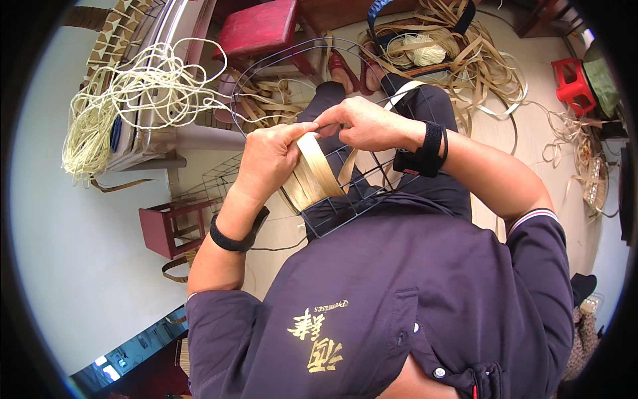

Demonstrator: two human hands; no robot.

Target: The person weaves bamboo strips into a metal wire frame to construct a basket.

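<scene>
Head view: left hand (pixel 269 159) grips a pale strip (pixel 322 166) on a wire frame (pixel 310 225); right hand (pixel 365 124) curls, fingertips hidden, hold unclear.

A black wire frame (pixel 353 218), openly gridded with curved wires arching at its far end, rests tilted over the person's lap. Flat, glossy tan strip (pixel 311 181) covers its left part in close, side-by-side bands.

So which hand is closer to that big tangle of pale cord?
The left. The left hand is to the right of the cord tangle, at the pale wound strip; the right hand is farther to the right, beyond it.
</scene>
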